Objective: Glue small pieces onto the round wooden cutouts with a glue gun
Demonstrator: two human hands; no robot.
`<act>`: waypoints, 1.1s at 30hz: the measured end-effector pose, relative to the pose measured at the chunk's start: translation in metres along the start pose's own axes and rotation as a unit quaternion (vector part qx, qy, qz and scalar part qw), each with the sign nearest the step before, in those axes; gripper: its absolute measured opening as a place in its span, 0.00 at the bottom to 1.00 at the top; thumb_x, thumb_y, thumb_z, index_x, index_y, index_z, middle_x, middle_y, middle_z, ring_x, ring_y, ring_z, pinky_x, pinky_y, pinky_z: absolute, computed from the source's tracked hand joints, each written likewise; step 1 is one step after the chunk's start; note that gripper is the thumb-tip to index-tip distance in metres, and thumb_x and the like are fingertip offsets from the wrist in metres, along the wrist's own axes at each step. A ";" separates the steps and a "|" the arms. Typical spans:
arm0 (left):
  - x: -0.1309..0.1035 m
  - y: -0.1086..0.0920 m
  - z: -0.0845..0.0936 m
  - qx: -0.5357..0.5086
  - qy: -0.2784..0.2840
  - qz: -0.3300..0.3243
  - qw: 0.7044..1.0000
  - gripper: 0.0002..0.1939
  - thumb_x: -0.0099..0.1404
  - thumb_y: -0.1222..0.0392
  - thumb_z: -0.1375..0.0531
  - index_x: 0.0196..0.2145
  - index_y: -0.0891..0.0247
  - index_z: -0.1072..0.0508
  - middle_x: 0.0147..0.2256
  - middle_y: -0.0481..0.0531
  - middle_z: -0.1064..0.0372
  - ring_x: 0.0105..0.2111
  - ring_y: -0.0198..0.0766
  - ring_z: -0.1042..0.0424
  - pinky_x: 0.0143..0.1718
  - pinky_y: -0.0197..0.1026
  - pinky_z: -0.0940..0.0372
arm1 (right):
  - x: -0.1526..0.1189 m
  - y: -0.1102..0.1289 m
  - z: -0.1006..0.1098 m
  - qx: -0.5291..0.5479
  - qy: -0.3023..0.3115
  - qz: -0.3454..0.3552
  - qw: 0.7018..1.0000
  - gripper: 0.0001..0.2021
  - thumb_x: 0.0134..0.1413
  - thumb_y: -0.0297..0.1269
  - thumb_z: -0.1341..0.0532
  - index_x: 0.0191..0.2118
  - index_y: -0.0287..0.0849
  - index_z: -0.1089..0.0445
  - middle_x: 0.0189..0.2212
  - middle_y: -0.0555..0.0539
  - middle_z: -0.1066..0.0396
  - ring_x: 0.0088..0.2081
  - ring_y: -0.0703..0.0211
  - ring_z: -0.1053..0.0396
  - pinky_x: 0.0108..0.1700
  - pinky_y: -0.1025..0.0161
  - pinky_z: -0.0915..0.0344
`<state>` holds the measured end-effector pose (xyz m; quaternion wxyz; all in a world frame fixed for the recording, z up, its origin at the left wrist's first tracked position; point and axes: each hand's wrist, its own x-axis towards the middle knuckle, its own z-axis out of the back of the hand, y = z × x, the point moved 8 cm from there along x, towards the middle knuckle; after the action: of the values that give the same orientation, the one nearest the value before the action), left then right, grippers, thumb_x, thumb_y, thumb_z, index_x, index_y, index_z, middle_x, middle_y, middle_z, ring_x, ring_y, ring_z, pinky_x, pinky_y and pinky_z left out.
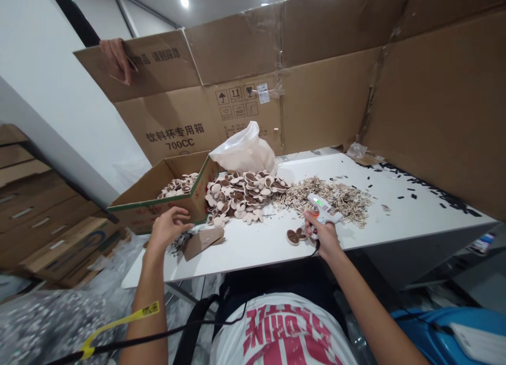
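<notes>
White plastic shows in the right hand's grip: from where I stand, its fingers are wrapped round a glue gun, with a green display lit on top and its nose pointing away from the person, up and to the left. Just left of that hand, a brown piece with pale edges lies flat on the table. The left hand has its grip fairly wide, fingers half curled and apart from the thumb, near a little pile of dark bits and beside a brown card. Behind the gun spreads a heap of pale strips; left of it, touching, sits a mound of cream and brown pieces. More such pieces fill part of a green-edged box behind the left hand. Between mound and back wall slumps a white bag. Black bits are strewn over the table's far right. Tall cardboard fences the back and right side, a pinkish cloth hanging over its left corner.
</notes>
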<state>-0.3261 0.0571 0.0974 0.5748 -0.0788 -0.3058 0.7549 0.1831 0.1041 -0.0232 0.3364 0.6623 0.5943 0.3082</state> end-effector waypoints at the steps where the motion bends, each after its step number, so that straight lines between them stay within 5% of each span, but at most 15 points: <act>1: 0.000 -0.002 0.001 0.011 -0.002 -0.009 1.000 0.27 0.44 0.46 0.27 0.41 0.58 0.23 0.40 0.51 0.18 0.34 0.45 0.22 0.37 0.41 0.32 | 0.000 0.000 0.000 -0.001 0.000 0.001 1.000 0.26 0.39 0.49 0.16 0.36 0.40 0.25 0.23 0.51 0.34 0.20 0.65 0.42 0.19 0.71 0.39; 8: -0.001 -0.008 0.010 0.017 -0.058 -0.016 0.998 0.25 0.53 0.38 0.34 0.39 0.60 0.21 0.32 0.52 0.22 0.32 0.44 0.25 0.35 0.41 0.33 | -0.001 0.001 0.000 -0.003 -0.005 -0.009 1.000 0.27 0.36 0.50 0.16 0.37 0.39 0.24 0.23 0.50 0.33 0.20 0.64 0.41 0.18 0.71 0.40; 14: 0.001 -0.007 0.012 0.000 -0.063 -0.022 0.998 0.23 0.52 0.49 0.37 0.45 0.61 0.23 0.33 0.50 0.27 0.28 0.39 0.31 0.31 0.39 0.35 | -0.001 0.001 0.000 0.001 -0.005 -0.004 1.000 0.27 0.37 0.49 0.16 0.36 0.39 0.24 0.23 0.50 0.33 0.20 0.65 0.41 0.18 0.71 0.39; 19: -0.013 -0.046 0.002 -0.034 -0.063 -0.077 0.994 0.17 0.55 0.49 0.34 0.40 0.60 0.22 0.32 0.49 0.28 0.30 0.39 0.31 0.33 0.38 0.36 | 0.000 0.001 0.000 0.000 -0.009 -0.007 1.000 0.27 0.36 0.49 0.16 0.37 0.39 0.24 0.23 0.50 0.33 0.19 0.65 0.40 0.18 0.71 0.39; 23: -0.034 -0.110 -0.046 -0.144 -0.016 -0.116 0.983 0.16 0.62 0.44 0.34 0.34 0.60 0.25 0.29 0.48 0.29 0.29 0.37 0.33 0.31 0.38 0.39 | 0.001 -0.001 0.001 0.007 -0.010 -0.004 1.000 0.26 0.37 0.48 0.16 0.37 0.40 0.25 0.23 0.51 0.32 0.19 0.65 0.40 0.18 0.71 0.39; 28: -0.062 -0.199 -0.143 -0.238 0.128 -0.184 0.945 0.22 0.70 0.40 0.41 0.28 0.60 0.26 0.27 0.49 0.29 0.27 0.38 0.33 0.30 0.40 0.39 | 0.002 -0.002 0.000 0.007 0.008 -0.005 1.000 0.25 0.39 0.47 0.17 0.37 0.42 0.26 0.24 0.51 0.32 0.19 0.64 0.39 0.18 0.70 0.40; 33: -0.069 -0.257 -0.201 -0.333 0.185 -0.233 0.895 0.17 0.68 0.43 0.37 0.38 0.60 0.20 0.36 0.53 0.23 0.34 0.40 0.27 0.36 0.40 0.35 | -0.003 0.005 -0.008 -0.023 0.016 -0.008 1.000 0.25 0.39 0.50 0.18 0.35 0.43 0.29 0.23 0.52 0.33 0.18 0.63 0.40 0.18 0.69 0.40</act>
<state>0.0020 0.1077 0.0624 0.7210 -0.3303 -0.4366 0.4249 0.1794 0.1011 -0.0150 0.3445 0.6443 0.5979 0.3297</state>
